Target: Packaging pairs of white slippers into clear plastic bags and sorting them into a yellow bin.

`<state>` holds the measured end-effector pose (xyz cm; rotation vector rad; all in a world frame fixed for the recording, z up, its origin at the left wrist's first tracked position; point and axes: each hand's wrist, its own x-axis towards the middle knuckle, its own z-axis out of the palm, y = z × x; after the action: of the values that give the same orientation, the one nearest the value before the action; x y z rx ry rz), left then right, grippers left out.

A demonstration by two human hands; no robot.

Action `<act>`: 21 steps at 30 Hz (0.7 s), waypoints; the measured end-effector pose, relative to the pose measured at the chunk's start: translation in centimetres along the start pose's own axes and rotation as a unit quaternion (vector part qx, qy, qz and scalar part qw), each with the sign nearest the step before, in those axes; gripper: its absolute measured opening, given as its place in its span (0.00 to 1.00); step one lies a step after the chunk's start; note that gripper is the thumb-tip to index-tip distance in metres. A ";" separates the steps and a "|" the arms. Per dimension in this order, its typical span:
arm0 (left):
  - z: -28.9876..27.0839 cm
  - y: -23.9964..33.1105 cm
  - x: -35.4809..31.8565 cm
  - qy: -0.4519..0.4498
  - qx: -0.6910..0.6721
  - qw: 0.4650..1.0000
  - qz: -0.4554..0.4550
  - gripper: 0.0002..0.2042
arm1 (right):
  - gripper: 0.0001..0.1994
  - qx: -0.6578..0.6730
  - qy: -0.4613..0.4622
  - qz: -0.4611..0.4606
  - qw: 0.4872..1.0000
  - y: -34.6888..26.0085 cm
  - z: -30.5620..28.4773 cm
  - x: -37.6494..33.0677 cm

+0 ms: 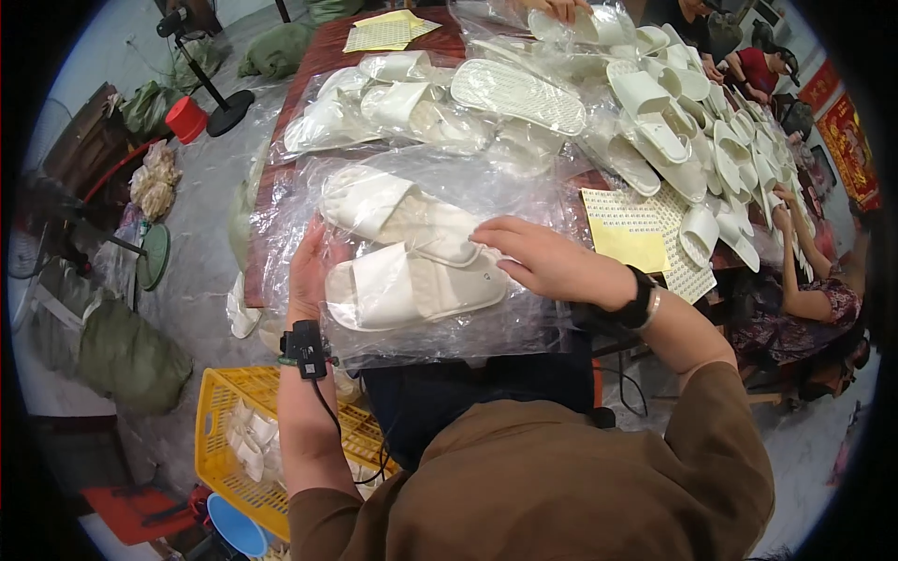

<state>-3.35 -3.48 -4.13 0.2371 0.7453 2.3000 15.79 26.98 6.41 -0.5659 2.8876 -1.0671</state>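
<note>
While two flat, white, open-toed slippers [369,288] lie amid thin, clear plastic [440,346], long axes roughly left to right, the left hand [307,271] flanks their toes; the right hand [552,257] touches the heels, its fingers bent; either grip, I cannot tell. Beyond stretches the dark-red worktop [327,47].

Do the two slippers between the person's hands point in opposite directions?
No, both slippers have their straps toward the picture's left.

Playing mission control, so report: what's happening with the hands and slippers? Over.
Left hand at clear plastic, left side. Right hand at right ends of two white slippers. Possibly in the way: loose plastic around both.
</note>
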 end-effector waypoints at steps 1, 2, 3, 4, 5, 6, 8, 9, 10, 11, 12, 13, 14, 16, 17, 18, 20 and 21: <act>-1.3 0.0 0.1 0.019 -0.003 1.000 -0.007 0.25 | 0.21 -0.025 0.023 -0.029 0.999 0.6 0.9 0.8; -1.2 0.1 0.2 0.036 -0.007 0.999 -0.015 0.25 | 0.24 -0.022 0.009 -0.026 0.999 1.1 1.3 1.8; -1.1 0.2 0.2 0.037 -0.005 0.999 -0.014 0.25 | 0.24 -0.021 0.009 -0.028 0.999 1.3 1.6 2.4; -1.0 -0.1 0.3 0.022 -0.023 0.999 -0.023 0.25 | 0.24 -0.062 0.032 -0.040 0.997 1.5 1.9 3.0; -0.5 -0.2 0.2 0.010 -0.042 0.999 -0.031 0.25 | 0.25 -0.101 0.053 -0.053 0.992 1.0 2.0 3.6; 0.0 -0.3 0.3 0.020 -0.029 0.999 -0.025 0.25 | 0.25 -0.100 0.052 -0.055 0.992 0.5 1.8 3.8; 0.5 -0.6 0.3 0.045 -0.011 0.999 -0.010 0.24 | 0.26 -0.356 0.123 -0.021 0.926 -1.2 0.7 3.8; 0.7 -0.8 0.3 0.069 0.005 0.998 0.003 0.22 | 0.26 -0.358 0.121 -0.020 0.926 -2.1 -0.2 3.5; 0.8 -0.7 0.2 0.069 0.001 0.998 0.001 0.22 | 0.25 -0.319 0.157 -0.004 0.935 -2.8 -1.4 3.0; 1.3 -0.3 -0.1 0.067 0.036 0.997 0.008 0.23 | 0.25 -0.280 0.194 0.013 0.940 -3.3 -2.5 2.3; 1.3 0.0 -0.3 0.064 0.069 0.995 0.014 0.24 | 0.25 -0.283 0.192 0.017 0.940 -3.6 -3.2 1.6; 0.8 0.0 -0.5 0.063 0.065 0.996 0.012 0.24 | 0.24 -0.255 0.176 0.130 0.942 -3.7 -3.9 0.8; 0.5 0.1 -0.3 0.052 0.068 0.996 0.017 0.25 | 0.24 -0.225 0.160 0.244 0.930 -3.7 -4.5 -0.1; -0.2 0.0 0.0 0.045 0.062 0.997 0.019 0.28 | 0.24 -0.234 0.156 0.259 0.924 -2.1 -4.5 -1.8; -0.4 0.0 0.1 0.042 0.060 0.997 0.016 0.28 | 0.25 -0.238 0.153 0.267 0.921 -1.4 -4.2 -2.3; -0.5 -0.1 0.1 0.045 0.061 0.997 0.018 0.29 | 0.24 -0.186 0.143 0.282 0.930 -0.7 -4.0 -2.7; -0.8 -0.1 0.1 0.048 0.064 0.997 0.019 0.30 | 0.21 -0.128 0.118 0.267 0.948 0.3 -3.8 -2.9; -1.0 0.0 0.1 0.049 0.071 0.996 0.019 0.30 | 0.18 -0.069 0.092 0.247 0.962 0.6 -3.7 -2.9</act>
<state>-3.80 -3.81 -4.97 0.2064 0.9623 2.3100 17.80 30.65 8.54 0.2691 3.0195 -0.8822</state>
